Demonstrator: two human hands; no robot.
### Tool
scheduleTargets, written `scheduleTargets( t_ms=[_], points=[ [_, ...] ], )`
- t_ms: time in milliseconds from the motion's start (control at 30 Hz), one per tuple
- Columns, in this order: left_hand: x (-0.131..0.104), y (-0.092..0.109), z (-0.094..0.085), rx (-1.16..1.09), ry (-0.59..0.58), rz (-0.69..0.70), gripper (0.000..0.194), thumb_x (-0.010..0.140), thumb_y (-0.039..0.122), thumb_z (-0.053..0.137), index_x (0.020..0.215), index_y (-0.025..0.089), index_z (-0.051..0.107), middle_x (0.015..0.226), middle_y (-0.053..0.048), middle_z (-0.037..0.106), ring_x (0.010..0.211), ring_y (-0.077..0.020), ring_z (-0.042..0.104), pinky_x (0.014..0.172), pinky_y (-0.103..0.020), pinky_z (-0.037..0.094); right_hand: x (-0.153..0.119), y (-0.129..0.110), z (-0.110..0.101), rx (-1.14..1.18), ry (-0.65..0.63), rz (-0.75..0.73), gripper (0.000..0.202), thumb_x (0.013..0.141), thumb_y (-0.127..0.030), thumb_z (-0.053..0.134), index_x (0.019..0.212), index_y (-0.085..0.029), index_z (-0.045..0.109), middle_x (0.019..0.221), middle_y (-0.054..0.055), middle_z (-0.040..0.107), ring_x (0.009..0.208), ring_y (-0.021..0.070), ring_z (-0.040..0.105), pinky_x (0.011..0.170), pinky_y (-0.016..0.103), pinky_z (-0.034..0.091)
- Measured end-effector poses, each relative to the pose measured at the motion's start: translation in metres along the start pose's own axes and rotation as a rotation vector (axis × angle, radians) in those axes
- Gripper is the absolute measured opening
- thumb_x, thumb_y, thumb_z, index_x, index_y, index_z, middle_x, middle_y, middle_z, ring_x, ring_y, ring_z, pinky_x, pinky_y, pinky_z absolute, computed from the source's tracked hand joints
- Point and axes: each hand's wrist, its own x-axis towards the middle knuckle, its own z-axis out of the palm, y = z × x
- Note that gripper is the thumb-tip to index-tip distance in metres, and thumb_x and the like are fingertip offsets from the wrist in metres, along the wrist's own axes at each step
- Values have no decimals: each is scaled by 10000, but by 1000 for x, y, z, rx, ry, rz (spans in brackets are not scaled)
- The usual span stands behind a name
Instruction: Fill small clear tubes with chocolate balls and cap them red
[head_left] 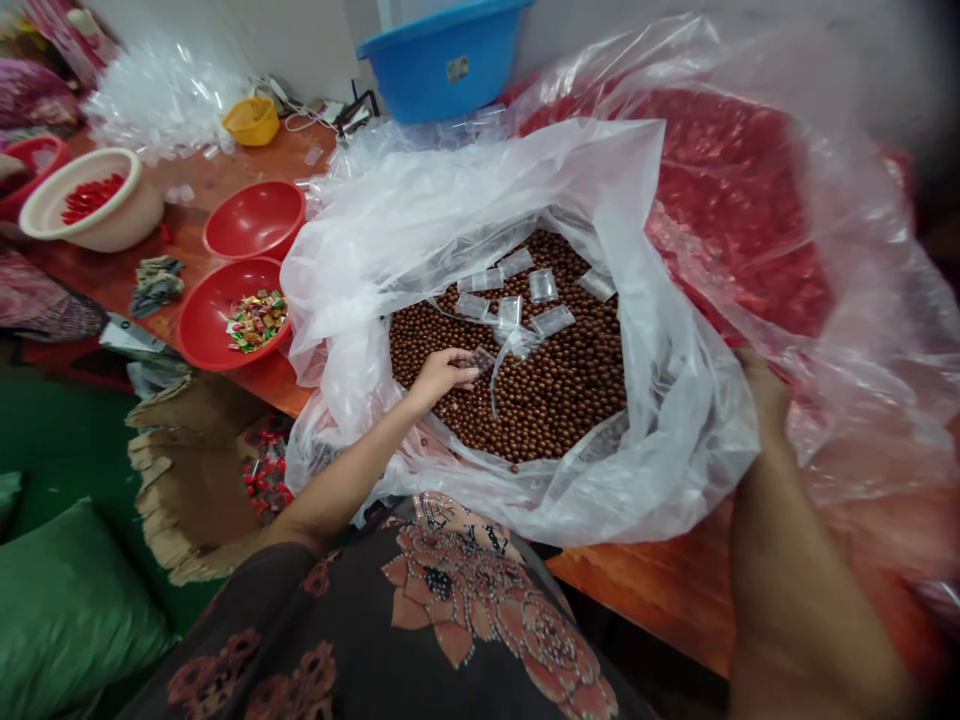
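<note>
My left hand (444,374) is over the brown candy balls (555,400), its fingers closed on a small clear plastic container (482,358). Brown shows through that container; whether balls are inside I cannot tell. Several more clear containers (543,286) lie on top of the balls, along with a clear strip (495,385). A large translucent bag (675,400) surrounds the balls, its mouth spread wide. At the bag's right side is my right hand (763,390), beside red material under clear plastic (739,210). Its fingers are hidden behind the bag's edge.
Left on the wooden table (202,170) stand a red bowl of wrapped candies (199,330), another red bowl (255,215) and a white bowl (112,230) with red pieces. A blue basin (446,60) stands behind. A cardboard box (172,480) sits below the left edge.
</note>
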Motion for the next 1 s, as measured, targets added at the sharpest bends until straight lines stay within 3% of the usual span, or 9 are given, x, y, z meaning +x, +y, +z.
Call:
scheduleTargets(
  t_ms=[100, 200, 300, 367, 467, 600, 767, 1000],
  points=[
    [-12, 0, -5, -117, -69, -29, 295, 706, 43, 748, 946, 107, 589, 773, 19, 650, 622, -67, 633, 661, -235, 576, -12, -9, -5, 138, 105, 135, 201, 693, -92, 709, 876, -173, 727, 775, 36, 675, 574, 72, 480, 669, 316, 358],
    [-28, 2, -9, -175, -158, -57, 347, 701, 100, 780, 975, 118, 568, 763, 7, 669, 633, -86, 660, 682, -247, 577, -27, -25, -17, 485, 368, 280, 238, 632, -25, 730, 805, -188, 717, 714, 19, 672, 547, 67, 537, 631, 300, 399],
    [-47, 5, -10, -202, -242, -43, 387, 688, 149, 804, 1000, 120, 577, 818, -17, 688, 676, -104, 677, 697, -262, 581, -54, -52, -34, 834, 576, 110, 185, 686, -107, 719, 812, -242, 712, 776, 23, 694, 553, 79, 583, 579, 303, 439],
    [-57, 7, -7, -201, -278, -22, 406, 687, 173, 807, 1026, 125, 588, 856, -30, 693, 702, -113, 679, 696, -272, 583, -82, -79, -45, 1001, 481, -70, 162, 670, -169, 746, 797, -264, 713, 766, 7, 681, 552, 77, 589, 582, 307, 468],
    [-71, 6, 0, -165, -317, 3, 422, 704, 183, 789, 1084, 134, 615, 928, -55, 702, 751, -119, 675, 708, -277, 581, -132, -124, -48, 1059, 173, -111, 314, 677, -206, 760, 978, -282, 717, 829, 24, 688, 592, 111, 633, 579, 300, 518],
    [-86, 4, 10, -111, -348, 45, 429, 718, 200, 776, 1117, 127, 637, 1048, -83, 702, 787, -114, 667, 753, -293, 578, -185, -166, -20, 869, -233, -161, 315, 828, -343, 664, 1134, -269, 663, 859, 15, 669, 684, 114, 634, 635, 288, 547],
    [-98, -2, 11, -34, -346, 127, 448, 742, 219, 751, 1167, 130, 645, 1151, -106, 696, 875, -136, 676, 845, -322, 555, -211, -180, 15, 630, -429, -267, 380, 941, -397, 523, 1296, -273, 576, 783, -11, 578, 667, 97, 536, 623, 260, 488],
    [-105, 1, 7, 56, -335, 214, 419, 771, 219, 714, 1182, 142, 672, 1206, -123, 687, 1005, -185, 671, 961, -387, 515, -217, -186, 15, 686, -708, -232, 432, 971, -417, 463, 1385, -302, 513, 680, -32, 503, 570, 87, 499, 556, 250, 461]
  ],
)
